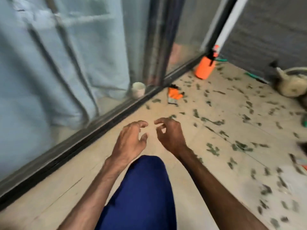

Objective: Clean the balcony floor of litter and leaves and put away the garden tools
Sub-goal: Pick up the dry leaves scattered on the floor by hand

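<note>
Both hands hold nothing. The left hand (131,140) and the right hand (171,135) hang in the air above the floor (69,193), close beside each other but not touching. Their fingers are loosely curled and spread a little, and the fingertips of the two hands point toward each other. Directly below the wrists, a knee (139,188) in dark blue cloth comes up from the lower edge of the view.

Many small green leaves (242,146) lie scattered over the pale tiles, mostly ahead of the right hand and to its right side. The tiles on the left side, along the door track (99,128), are almost bare.

Further ahead of the hands, an orange glove (174,95) lies flat on the floor near the track. Beyond it, in the corner, an orange spray bottle (204,68) stands at the foot of a white pole (227,25). At the right edge, near the grey wall, a cream watering can (292,83) sits on the floor. It is blurred.

On the other side of the glass door (187,39), a pale blue curtain (49,63) hangs down, and a white cup (138,89) stands upright just beside the track.
</note>
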